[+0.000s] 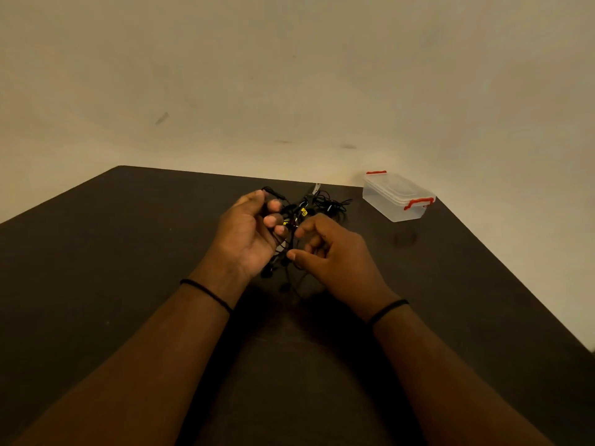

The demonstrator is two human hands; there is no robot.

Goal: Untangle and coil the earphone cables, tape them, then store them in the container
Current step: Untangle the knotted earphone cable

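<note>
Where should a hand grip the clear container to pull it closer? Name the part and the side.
Take the clear container by its near short end, under the red latch, coming from the front right. That end faces the person, the lid sits on, and the cable tangle lies to its left.

— What is carrying the things?
— A dark table (pixel 128 252) is standing against the wall.
— What is lying on it?
— A clear container (pixel 396 197) with red clips; black earphone cables (pixel 328 204) are lying left of it.
</note>
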